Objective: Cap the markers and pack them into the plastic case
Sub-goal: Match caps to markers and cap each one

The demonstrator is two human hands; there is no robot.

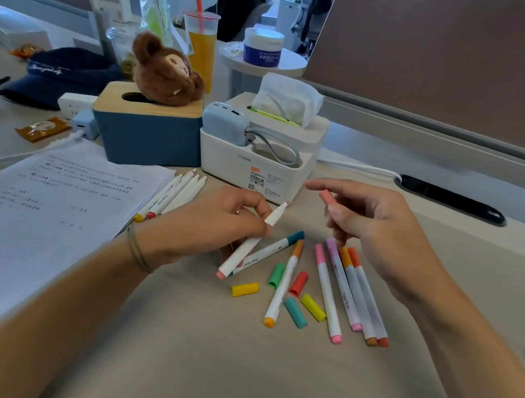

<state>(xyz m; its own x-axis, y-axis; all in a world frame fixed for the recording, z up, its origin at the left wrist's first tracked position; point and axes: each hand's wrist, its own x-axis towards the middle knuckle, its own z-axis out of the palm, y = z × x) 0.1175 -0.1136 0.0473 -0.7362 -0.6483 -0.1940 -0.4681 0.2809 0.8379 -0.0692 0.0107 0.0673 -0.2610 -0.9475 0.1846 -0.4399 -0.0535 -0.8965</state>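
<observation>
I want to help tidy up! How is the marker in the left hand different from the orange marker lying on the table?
The held marker has no cap and a pink end; the orange marker is capped with an orange end. One is lifted and tilted, the other lies flat. Both have white bodies.

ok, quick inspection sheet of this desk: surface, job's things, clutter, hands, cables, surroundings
Surface: beige desk, paper stack at left.
Job's things: uncapped marker in left hand; pink cap in right hand; loose caps and capped markers on the desk; uncapped markers by the papers; no plastic case seen.
Clutter: tissue boxes, plush toy, drink cup, cap.
Hands: both holding.
Cables: white cable to the desk grommet.
Surroundings: partition panels, a seated person behind.
</observation>
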